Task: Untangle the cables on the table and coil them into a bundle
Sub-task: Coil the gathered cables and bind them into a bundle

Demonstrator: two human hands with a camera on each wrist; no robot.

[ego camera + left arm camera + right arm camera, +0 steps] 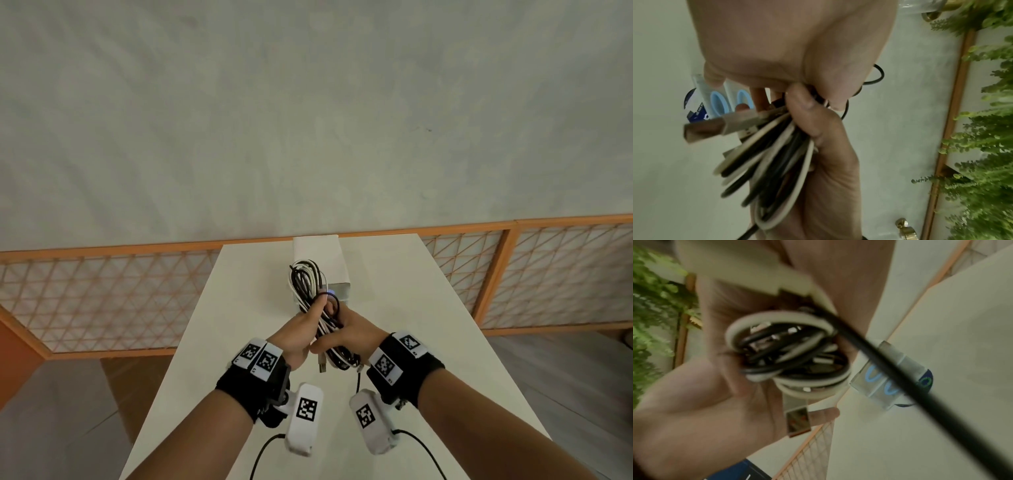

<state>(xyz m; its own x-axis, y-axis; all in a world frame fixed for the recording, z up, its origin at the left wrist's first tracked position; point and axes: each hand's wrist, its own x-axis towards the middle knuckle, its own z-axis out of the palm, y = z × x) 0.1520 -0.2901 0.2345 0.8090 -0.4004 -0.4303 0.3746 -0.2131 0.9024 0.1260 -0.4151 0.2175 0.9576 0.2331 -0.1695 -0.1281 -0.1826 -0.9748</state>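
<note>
Your left hand [301, 329] and right hand [352, 330] | fingers clamped round the cable bundle [310, 284] | USB plug [715, 127] beneath your fingers

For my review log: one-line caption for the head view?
Both hands, left and right, grip a coiled black-and-white cable bundle above the white table.

black wristbands [253, 380], white tagged camera pods [305, 418]

No text can be read; the wrist bands [258, 359] carry only black-and-white square marker patterns.
</note>
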